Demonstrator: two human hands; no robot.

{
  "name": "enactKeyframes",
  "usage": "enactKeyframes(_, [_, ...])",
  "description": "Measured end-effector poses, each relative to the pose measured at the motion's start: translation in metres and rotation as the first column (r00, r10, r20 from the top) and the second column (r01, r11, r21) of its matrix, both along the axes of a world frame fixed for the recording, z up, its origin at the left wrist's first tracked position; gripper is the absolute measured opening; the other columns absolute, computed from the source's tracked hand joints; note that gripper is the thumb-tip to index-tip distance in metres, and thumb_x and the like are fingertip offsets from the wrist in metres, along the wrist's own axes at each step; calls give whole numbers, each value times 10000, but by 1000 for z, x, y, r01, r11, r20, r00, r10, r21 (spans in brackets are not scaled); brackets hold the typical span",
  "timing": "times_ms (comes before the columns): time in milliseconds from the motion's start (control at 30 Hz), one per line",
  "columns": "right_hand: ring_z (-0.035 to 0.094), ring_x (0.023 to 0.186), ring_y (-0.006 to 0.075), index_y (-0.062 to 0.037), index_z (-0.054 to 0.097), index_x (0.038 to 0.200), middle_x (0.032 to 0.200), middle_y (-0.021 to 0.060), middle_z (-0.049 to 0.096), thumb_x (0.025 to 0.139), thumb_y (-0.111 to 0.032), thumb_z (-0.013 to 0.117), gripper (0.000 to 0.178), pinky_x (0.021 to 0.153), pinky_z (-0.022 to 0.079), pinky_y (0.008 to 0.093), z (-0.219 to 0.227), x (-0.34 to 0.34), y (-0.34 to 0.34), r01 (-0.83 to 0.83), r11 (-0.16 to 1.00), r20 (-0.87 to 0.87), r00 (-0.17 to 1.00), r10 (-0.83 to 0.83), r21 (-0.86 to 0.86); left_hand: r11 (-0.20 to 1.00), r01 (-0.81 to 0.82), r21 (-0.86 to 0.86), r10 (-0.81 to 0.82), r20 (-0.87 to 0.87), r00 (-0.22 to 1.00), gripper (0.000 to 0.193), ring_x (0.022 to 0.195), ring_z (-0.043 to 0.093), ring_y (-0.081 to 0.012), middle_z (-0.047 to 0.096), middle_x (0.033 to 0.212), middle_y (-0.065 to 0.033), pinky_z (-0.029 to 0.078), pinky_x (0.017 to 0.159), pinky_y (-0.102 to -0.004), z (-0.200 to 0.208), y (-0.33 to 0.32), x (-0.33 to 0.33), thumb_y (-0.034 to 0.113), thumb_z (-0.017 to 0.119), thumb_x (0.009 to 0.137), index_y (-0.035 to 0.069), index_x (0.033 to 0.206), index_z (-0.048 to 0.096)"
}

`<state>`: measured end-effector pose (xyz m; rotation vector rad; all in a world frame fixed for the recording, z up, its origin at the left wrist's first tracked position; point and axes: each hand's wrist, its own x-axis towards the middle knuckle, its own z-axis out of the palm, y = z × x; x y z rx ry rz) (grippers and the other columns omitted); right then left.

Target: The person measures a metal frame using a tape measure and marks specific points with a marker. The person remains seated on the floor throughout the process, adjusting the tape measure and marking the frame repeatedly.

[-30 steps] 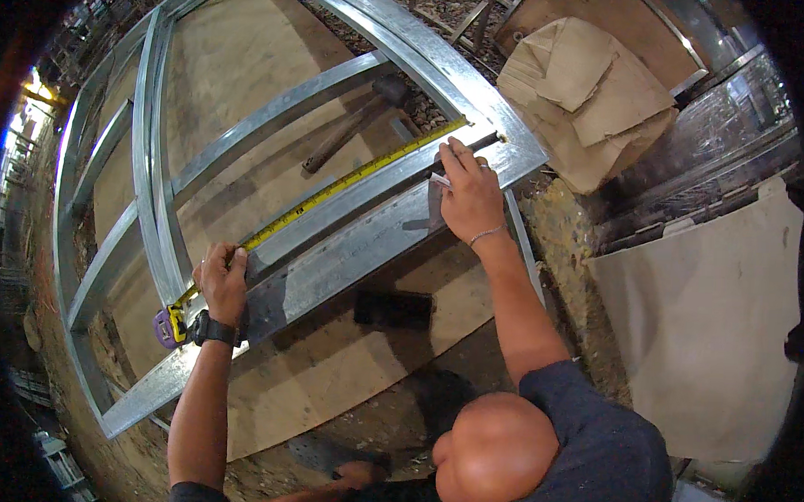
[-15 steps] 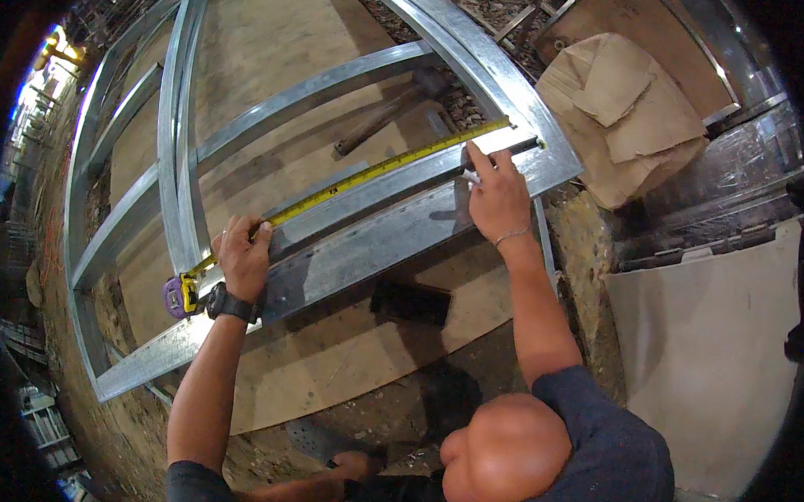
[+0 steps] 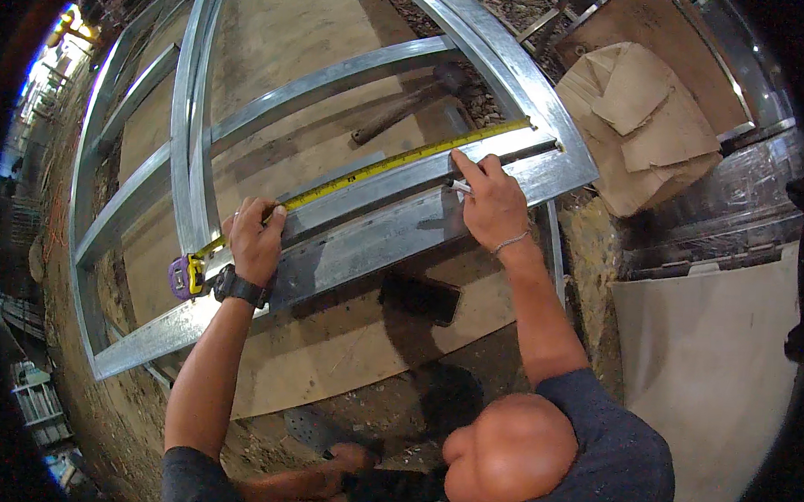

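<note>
A metal frame (image 3: 328, 78) of galvanized square tubes lies low in front of me. Along its near tube runs the yellow blade of a tape measure (image 3: 396, 161), pulled out from a purple and yellow case at the left. My left hand (image 3: 256, 237) pinches the blade between thumb and fingers, close to the case. Held in my right hand (image 3: 492, 201) is a slim white pen (image 3: 460, 187), pointing left over the tubes. The right index finger reaches to the blade's near edge, a little left of its far-right end. Part of the pen is hidden by the fingers.
Inside the frame lies a hammer (image 3: 407, 110) on a brown board. A dark phone-like rectangle (image 3: 422, 296) rests on the board nearer to me. Folded cardboard (image 3: 641, 135) sits at the right, above a pale sheet (image 3: 699, 376).
My right hand has slid slightly left along the blade, away from its end, and more of the pen shows. The left hand keeps its pinch on the tape; the whole view has shifted a little.
</note>
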<state>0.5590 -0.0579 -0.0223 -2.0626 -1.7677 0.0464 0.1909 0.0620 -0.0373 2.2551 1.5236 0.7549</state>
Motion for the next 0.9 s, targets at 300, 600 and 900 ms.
enactKeyframes(300, [715,874,429,-151,625,1483,1104,177,613,880,-48,718,618,782,592,539,8,-26,3,-101,994,-84,991,104,47,1000,-17,-5,17,2,1000,204,922,645,-294,683,936,-86,384,931,-432,2,-2,0,283,708,983,86,1009,756])
enactKeyframes(600, [723,867,410,-196,655,1457,1082,160,607,904,-65,679,569,768,604,529,6,-47,6,-166,986,-59,984,166,-11,1000,-8,9,8,-7,1000,230,931,646,-302,689,940,-102,396,910,-438,3,-2,2,295,696,992,73,1005,754])
enactKeyframes(900, [723,906,418,-211,618,1493,1102,148,617,883,-46,700,638,802,600,544,12,-50,8,-168,980,-24,986,166,-107,998,-13,62,15,-24,1000,213,934,653,-300,676,923,-84,390,924,-436,-1,-1,-2,297,707,984,88,990,747])
